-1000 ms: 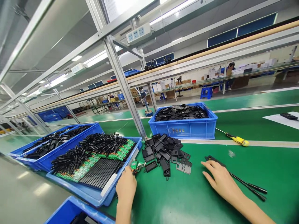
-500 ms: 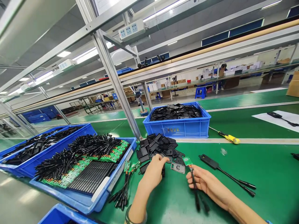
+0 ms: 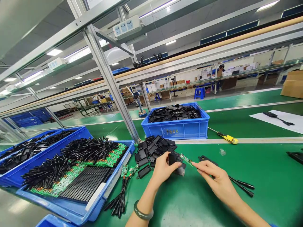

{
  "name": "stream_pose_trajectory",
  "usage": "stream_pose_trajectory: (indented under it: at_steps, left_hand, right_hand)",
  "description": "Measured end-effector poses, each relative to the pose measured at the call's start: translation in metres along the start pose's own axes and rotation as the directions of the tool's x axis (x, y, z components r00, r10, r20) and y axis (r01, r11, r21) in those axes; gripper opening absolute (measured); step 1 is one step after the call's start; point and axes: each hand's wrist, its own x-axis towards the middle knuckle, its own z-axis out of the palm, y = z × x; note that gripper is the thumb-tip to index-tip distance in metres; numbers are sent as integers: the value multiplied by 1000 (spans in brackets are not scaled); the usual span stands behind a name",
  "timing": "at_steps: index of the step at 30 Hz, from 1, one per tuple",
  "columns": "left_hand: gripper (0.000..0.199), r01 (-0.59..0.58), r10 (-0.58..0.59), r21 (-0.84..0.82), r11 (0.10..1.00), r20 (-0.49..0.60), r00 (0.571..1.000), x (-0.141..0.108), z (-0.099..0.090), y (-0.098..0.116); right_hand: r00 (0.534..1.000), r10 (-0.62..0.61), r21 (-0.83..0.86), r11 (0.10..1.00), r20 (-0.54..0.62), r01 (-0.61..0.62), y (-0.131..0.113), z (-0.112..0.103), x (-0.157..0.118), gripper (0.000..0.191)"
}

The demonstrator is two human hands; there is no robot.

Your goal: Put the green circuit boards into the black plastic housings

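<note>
My left hand (image 3: 165,167) grips a black plastic housing piece (image 3: 173,157) between thumb and fingers, in front of a pile of black housings (image 3: 155,147). To its right, my right hand (image 3: 211,173) pinches a small green circuit board (image 3: 186,160) whose far end is close to the held piece. Any cables of this board are hidden by the hand. Behind my right hand lies a black housing with two cables (image 3: 241,183), partly covered. Several boards with black cables (image 3: 125,189) rest left of my left arm.
A blue tray (image 3: 80,217) of cabled boards and black strips is at left, beside another blue bin (image 3: 82,134). A blue bin of black parts (image 3: 175,130) stands behind the pile. A yellow screwdriver (image 3: 229,139) and a white paper (image 3: 281,121) lie at right.
My left hand has risen from the pile with a black housing piece. The board in my right hand has turned and moved up towards it. The view has shifted slightly.
</note>
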Motion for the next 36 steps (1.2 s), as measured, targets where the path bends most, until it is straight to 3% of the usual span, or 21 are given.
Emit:
stream_pose_trajectory:
  at_steps: [2, 4, 7, 10, 14, 17, 20, 29, 36]
  left_hand:
    - [38, 151, -124, -361, 920, 96, 988, 2, 20, -2]
    - [44, 279, -219, -577, 767, 173, 960, 1, 36, -7]
    - [52, 361, -308, -712, 603, 210, 928, -3, 48, -13]
    - [52, 370, -307, -787, 494, 240, 921, -9, 49, -15]
    - [46, 294, -189, -807, 512, 228, 955, -14, 48, -12]
    - [61, 252, -193, -832, 494, 177, 965, -16, 48, -10]
    - [61, 228, -177, -841, 491, 159, 971, -16, 48, -10]
    - [49, 211, -88, -889, 407, 192, 977, -19, 50, -8]
    - [32, 192, -195, -896, 399, 122, 973, -20, 65, -14]
  right_hand:
    - [997, -73, -110, 991, -11, 72, 0, 0, 0, 30]
    - [992, -127, -193, 974, -7, 123, 1, -1, -1, 34]
    - [985, -173, -281, 945, 2, 167, 4, 0, -1, 38]
    - [987, -158, -323, 935, -12, 146, 8, 1, -3, 35]
    - [994, -96, -301, 950, -50, 76, 13, 4, -5, 31]
    - [999, -41, -266, 963, -5, 39, 11, 4, -5, 29]
    - [999, -6, -233, 972, 46, 17, 6, 4, -5, 31]
    - [996, -33, -255, 965, 82, 53, 6, 9, -6, 33]
    - [990, 1, -240, 970, 143, 33, 8, 16, -11, 29]
